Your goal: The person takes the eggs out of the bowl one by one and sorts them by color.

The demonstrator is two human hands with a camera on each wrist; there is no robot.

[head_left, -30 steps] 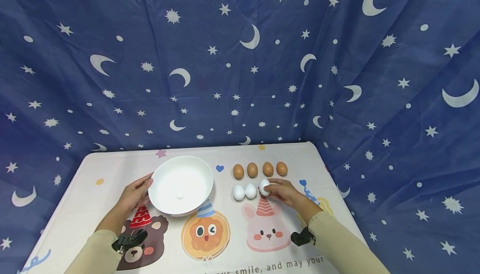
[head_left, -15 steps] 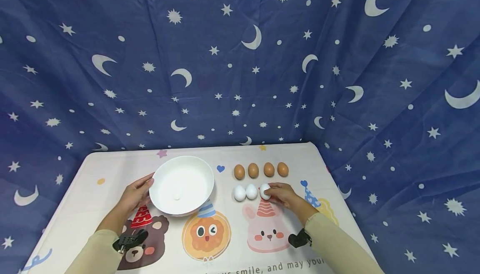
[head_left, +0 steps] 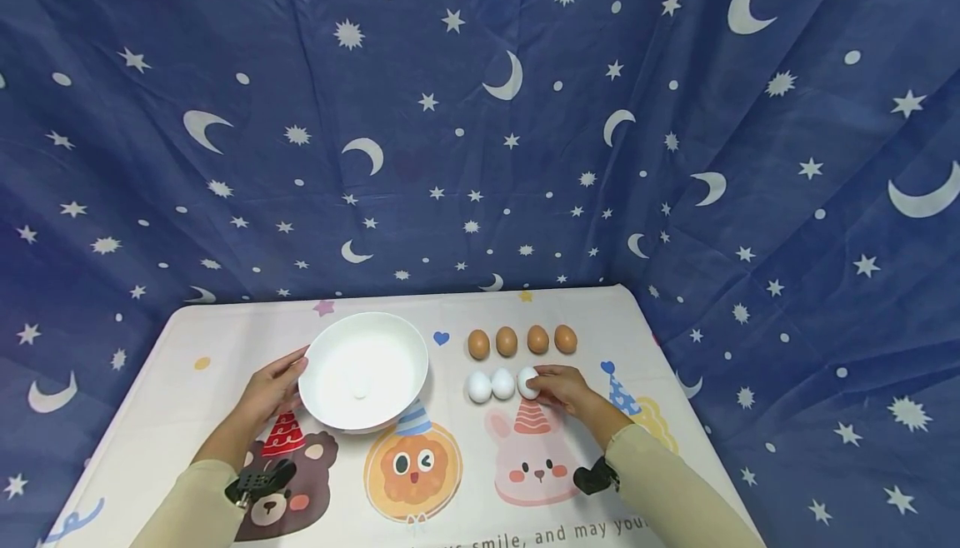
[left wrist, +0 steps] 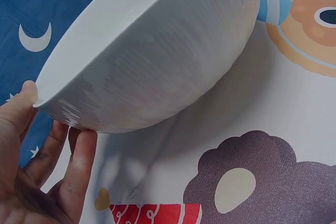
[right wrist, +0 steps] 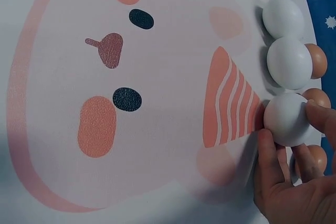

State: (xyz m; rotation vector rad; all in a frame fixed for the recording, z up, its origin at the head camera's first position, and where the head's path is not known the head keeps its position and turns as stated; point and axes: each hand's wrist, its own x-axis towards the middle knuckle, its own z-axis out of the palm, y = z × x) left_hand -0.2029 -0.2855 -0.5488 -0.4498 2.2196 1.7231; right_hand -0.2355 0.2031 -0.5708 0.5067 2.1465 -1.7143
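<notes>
My left hand [head_left: 268,390] grips the left rim of a large white bowl [head_left: 363,371], thumb on the rim and fingers under the side, as the left wrist view shows. On the right, my right hand [head_left: 564,387] holds a white egg [right wrist: 286,120] between thumb and fingers, low at the tablecloth. Beside that egg, toward the bowl, stand two more white eggs, a nearer one [head_left: 502,383] and a farther one [head_left: 478,386], side by side. Behind them runs a row of several brown eggs [head_left: 506,341].
A white tablecloth [head_left: 247,327] with cartoon bear, lion-like and rabbit prints covers the table. Its back edge meets a dark blue curtain [head_left: 450,156] with moons and stars, which also hangs along the right side.
My right hand has come slightly down toward the front with the white egg, bringing it level with the other white eggs and a little closer to them. The left hand and bowl stay put.
</notes>
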